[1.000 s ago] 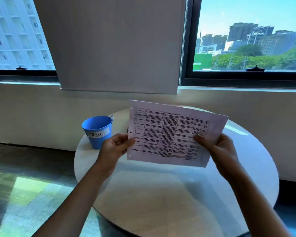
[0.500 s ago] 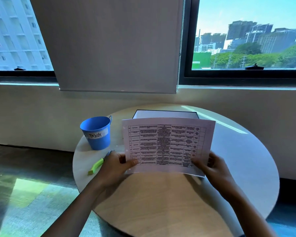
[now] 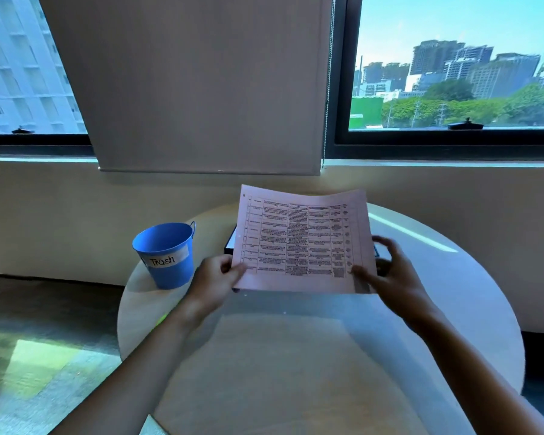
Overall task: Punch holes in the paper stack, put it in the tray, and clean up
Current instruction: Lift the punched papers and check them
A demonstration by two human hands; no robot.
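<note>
A printed paper stack with punched holes along its left margin is held upright over the round table. My left hand pinches its lower left corner. At the lower right corner my right hand, blurred, has its thumb on the front and its fingers curled at the right edge. Behind the sheets lies a dark tray, mostly hidden, with only its left and right ends showing.
A blue bucket labelled Trash stands at the table's left rim. A blurred green object shows by my left forearm. Tiny white paper dots lie on the table below the stack. A wall and windows are behind.
The stack dropped towards the table half a second ago and has risen again, further back over the tray. Both hands moved with it.
</note>
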